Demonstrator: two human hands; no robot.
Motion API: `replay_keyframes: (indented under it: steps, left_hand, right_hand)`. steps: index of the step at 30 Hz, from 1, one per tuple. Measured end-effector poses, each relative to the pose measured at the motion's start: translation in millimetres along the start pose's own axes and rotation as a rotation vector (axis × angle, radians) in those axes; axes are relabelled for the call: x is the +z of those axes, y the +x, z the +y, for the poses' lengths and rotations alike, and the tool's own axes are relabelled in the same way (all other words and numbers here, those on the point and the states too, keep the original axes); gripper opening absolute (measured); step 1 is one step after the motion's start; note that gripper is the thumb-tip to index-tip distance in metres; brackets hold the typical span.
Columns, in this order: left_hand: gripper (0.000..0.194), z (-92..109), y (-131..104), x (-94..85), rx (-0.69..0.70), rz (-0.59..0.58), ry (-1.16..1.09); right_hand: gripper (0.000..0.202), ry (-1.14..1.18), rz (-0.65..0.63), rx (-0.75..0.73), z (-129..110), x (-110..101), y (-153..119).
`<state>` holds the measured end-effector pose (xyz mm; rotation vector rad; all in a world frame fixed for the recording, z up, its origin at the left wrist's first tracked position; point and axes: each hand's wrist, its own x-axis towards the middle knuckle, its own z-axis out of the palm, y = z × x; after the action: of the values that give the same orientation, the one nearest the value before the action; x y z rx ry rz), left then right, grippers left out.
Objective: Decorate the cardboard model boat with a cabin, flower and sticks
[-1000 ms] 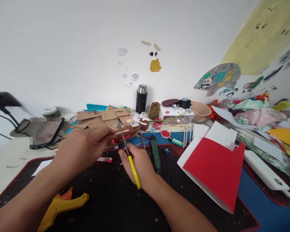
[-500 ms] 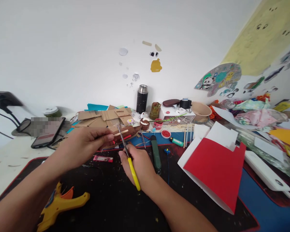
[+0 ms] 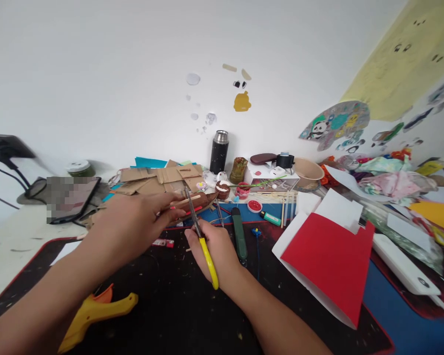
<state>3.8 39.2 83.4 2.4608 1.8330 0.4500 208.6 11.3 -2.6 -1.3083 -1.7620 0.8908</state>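
My left hand (image 3: 148, 217) pinches a thin pale wooden stick (image 3: 188, 200) whose free end points right. In my right hand (image 3: 220, 246) are scissors (image 3: 208, 261) with yellow handles. Their metal blades point up and away, crossing the stick just beyond my left fingertips; I cannot tell whether they touch it. Behind both hands lies a brown, pointed, boat-like object (image 3: 204, 201), partly hidden by the fingers. A yellow glue gun (image 3: 107, 309) lies on the black mat (image 3: 163, 315) under my left forearm.
A green utility knife (image 3: 239, 235) and a folded red card (image 3: 325, 266) lie right of my hands. Cardboard scraps (image 3: 144, 185), a black thermos (image 3: 219, 154) and a paint lid (image 3: 254, 206) stand behind. A phone (image 3: 74, 197) is left, a white power strip (image 3: 403, 264) right.
My left hand has shifted slightly right with the stick, and more of the hand's back shows. The scissors blades now cross the stick nearer its middle. The view has turned slightly.
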Motion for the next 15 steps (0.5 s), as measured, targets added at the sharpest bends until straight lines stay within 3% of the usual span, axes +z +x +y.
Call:
replay_keyframes:
  steps: [3,5,8,15]
  left_hand:
    - [0.035,4.4,-3.5,-0.8,0.039,0.087,0.266]
    - [0.028,2.3,-4.9,-0.2,0.149,0.189,0.335]
    - [0.037,-3.0,-5.0,3.0,0.327,0.314,0.382]
    - [0.026,-9.9,-2.9,8.5,0.374,0.312,0.363]
  right_hand:
    - [0.02,0.034,0.0,0.014,0.3,0.6,-0.2]
    - [0.018,0.063,-0.007,0.029,1.7,2.2,-0.3]
    - [0.016,0.077,-0.011,0.039,4.6,4.1,0.3]
    - [0.017,0.047,-0.047,0.06,5.5,3.6,1.1]
